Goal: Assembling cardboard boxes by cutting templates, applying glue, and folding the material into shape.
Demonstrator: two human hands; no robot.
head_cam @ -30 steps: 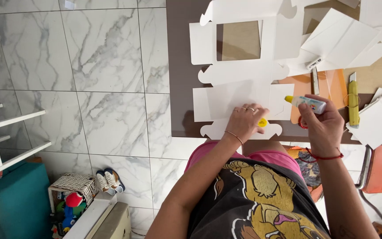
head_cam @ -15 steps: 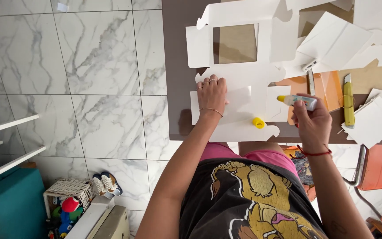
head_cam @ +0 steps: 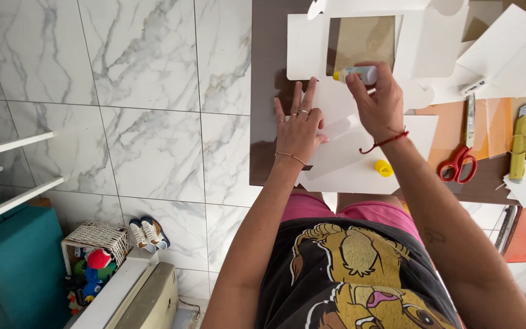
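Observation:
My left hand (head_cam: 299,125) lies flat, fingers spread, on a white die-cut card sheet (head_cam: 360,164) spread over the brown table (head_cam: 266,73). My right hand (head_cam: 378,100) grips a small glue bottle (head_cam: 355,75) with a yellow tip, pointed left at the sheet's edge just below a rectangular window cut-out (head_cam: 363,39). The bottle's yellow cap (head_cam: 383,168) rests on the card, below my right wrist.
Red-handled scissors (head_cam: 458,159) and a yellow utility knife (head_cam: 518,146) lie to the right on orange sheets. More white card pieces (head_cam: 506,55) pile at the top right. A marble tile floor, a wicker basket (head_cam: 92,240) and a teal seat (head_cam: 7,268) lie to the left.
My right hand carried the glue bottle from the right side up and left to the sheet's window edge. My left hand stayed pressed on the card. The view shifted closer.

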